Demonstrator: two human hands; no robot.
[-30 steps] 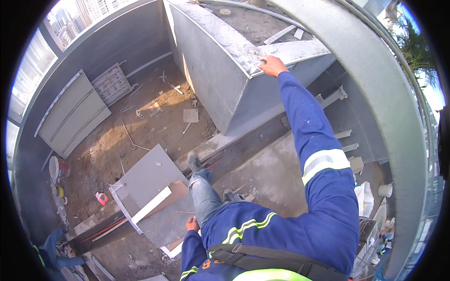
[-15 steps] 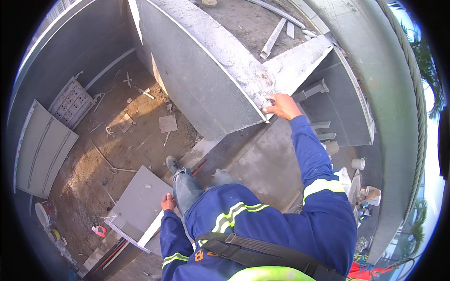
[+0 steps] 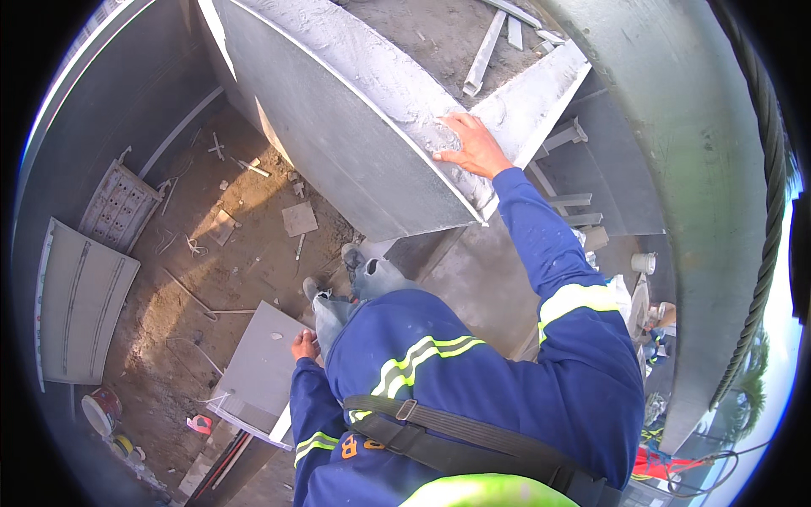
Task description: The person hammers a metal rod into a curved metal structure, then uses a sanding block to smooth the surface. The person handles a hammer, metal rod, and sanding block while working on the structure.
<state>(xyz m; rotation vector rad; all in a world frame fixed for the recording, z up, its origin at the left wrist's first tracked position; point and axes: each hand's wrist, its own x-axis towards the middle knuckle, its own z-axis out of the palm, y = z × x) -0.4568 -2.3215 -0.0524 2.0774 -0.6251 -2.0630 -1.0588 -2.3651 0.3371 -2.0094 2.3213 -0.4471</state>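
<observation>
Where half a second ago the right hand (image 3: 473,148) pinched at the wall's corner, it has now moved back along the rough wall top (image 3: 363,68), upper centre, fingers spread and gripping nothing, so contact seems broader. The left hand (image 3: 306,345) hangs half-curled by a grey board (image 3: 253,355), lower left; whether it holds anything, I cannot tell. A bucket (image 3: 101,410) sits lower left, a white pail (image 3: 644,263) right; their contents are unclear.

Dirt floor (image 3: 160,342) spreads ahead and left of left hand (image 3: 306,345); carries square tile (image 3: 299,219) ahead, pink object (image 3: 199,424) leftward, bucket (image 3: 101,411) farther left. Grey wall (image 3: 338,139) near right hand (image 3: 477,148) bears rough whitish mortar-like layer (image 3: 351,51) on top.
</observation>
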